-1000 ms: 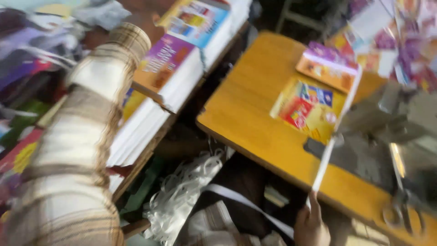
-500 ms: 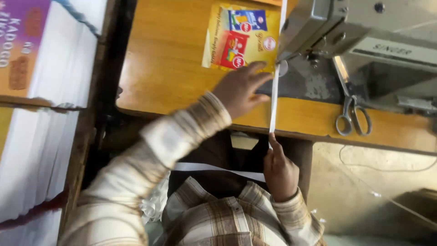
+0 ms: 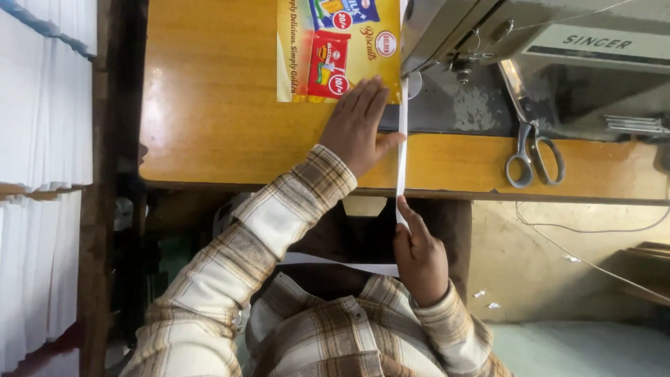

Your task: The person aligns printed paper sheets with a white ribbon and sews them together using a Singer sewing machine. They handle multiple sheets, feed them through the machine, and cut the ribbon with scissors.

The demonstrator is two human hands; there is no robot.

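Observation:
My left hand (image 3: pixel 359 126) lies flat with its fingers spread on the lower edge of a yellow printed sheet (image 3: pixel 328 52) on the wooden table (image 3: pixel 209 105). A narrow white strip (image 3: pixel 403 139) runs from under the sewing machine's head (image 3: pixel 488 35) down over the table's front edge. My right hand (image 3: pixel 419 255) pinches the strip's lower end below the table edge, in front of my plaid shirt. The thumb of my left hand touches the strip's side.
Metal scissors (image 3: pixel 534 150) lie on the table to the right of the strip, beside the machine's grey base (image 3: pixel 593 91). Tall stacks of white sheets (image 3: pixel 42 174) stand on shelves at the left. A thin cable (image 3: pixel 593 230) hangs below the table at right.
My left arm swung from the stacks at the left over to the yellow sheet and settled flat on its edge. My right hand kept hold of the strip.

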